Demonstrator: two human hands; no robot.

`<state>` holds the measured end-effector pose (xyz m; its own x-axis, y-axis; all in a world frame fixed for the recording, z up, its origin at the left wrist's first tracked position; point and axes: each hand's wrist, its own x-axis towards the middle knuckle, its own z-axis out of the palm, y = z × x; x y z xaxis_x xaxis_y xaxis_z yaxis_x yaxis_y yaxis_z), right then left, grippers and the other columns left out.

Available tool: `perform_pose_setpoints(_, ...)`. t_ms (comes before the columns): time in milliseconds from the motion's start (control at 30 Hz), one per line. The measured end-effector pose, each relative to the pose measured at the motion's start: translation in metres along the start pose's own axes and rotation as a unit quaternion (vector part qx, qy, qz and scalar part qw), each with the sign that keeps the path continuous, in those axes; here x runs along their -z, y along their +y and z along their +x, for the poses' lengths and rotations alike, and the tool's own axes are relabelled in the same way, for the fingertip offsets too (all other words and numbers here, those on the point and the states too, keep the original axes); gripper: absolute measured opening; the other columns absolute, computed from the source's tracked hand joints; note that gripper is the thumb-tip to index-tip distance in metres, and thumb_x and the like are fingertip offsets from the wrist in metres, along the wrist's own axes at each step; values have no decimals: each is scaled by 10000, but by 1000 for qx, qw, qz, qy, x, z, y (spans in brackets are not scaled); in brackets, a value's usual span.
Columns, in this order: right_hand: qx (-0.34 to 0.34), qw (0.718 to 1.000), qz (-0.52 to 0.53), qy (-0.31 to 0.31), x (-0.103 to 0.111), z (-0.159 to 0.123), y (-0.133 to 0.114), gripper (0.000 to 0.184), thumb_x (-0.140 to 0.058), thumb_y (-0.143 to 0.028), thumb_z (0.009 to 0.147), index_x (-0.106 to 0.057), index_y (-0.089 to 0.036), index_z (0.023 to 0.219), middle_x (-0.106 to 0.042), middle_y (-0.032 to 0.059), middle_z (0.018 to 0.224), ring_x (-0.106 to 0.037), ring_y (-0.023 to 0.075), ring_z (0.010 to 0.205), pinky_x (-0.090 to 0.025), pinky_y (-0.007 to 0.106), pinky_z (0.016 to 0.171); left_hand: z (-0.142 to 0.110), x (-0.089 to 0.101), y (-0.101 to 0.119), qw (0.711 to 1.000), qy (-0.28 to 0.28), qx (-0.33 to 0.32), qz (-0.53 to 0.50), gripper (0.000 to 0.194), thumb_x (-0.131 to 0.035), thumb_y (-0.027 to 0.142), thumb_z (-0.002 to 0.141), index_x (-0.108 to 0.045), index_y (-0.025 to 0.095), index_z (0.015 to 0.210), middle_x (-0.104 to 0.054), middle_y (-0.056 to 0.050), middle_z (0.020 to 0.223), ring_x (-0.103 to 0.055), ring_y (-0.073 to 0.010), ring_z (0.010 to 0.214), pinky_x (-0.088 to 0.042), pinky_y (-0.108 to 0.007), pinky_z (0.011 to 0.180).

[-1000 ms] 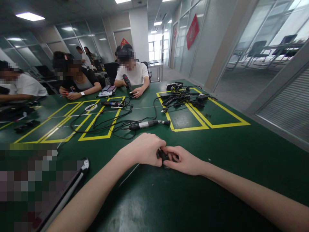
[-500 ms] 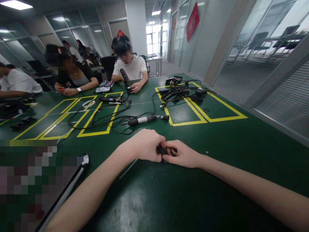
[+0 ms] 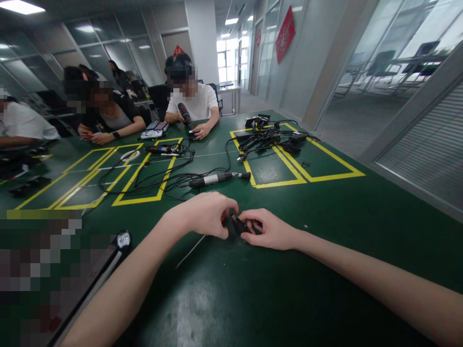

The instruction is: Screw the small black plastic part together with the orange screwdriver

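The right hand pinches a small black piece between thumb and fingers. The left hand has just let go, so only the right hand holds the piece now. The left fingers curl with a gap; I can't tell if they hold the red bit inside. The piece looks dark and tilted, over the green table, near a corded tool.

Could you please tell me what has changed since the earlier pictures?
The left hand has moved left, seemingly letting go of the black part, and something red now shows at its grip. The right hand still holds that part; the corded tool lies as before.
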<state>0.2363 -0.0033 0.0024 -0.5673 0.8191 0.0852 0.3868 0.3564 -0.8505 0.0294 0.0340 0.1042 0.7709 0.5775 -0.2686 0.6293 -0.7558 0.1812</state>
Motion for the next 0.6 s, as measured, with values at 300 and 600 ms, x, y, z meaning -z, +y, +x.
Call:
perform_pose_setpoints(300, -4, 999, -16, 42, -1, 1, 2, 293, -828, -349, 769, -657, -179, 934, -592, -31, 731, -545, 134, 650, -403, 244, 580, 10, -15, -19, 994, -32, 93, 41, 385, -664, 260, 838, -690, 200, 1218, -761, -97, 1115, -717, -244, 947, -509, -267, 716)
perform_pose_setpoints(600, 56, 998, -22, 17, -2, 0, 3, 399, -707, -173, 751, -625, -179, 1141, -609, -18, 831, -562, 138, 682, -453, 254, 621, 18, -17, -35, 991, -68, 48, -109, 268, -663, 207, 799, -675, 185, 1065, -733, -24, 898, -678, -161, 719, -473, -215, 602)
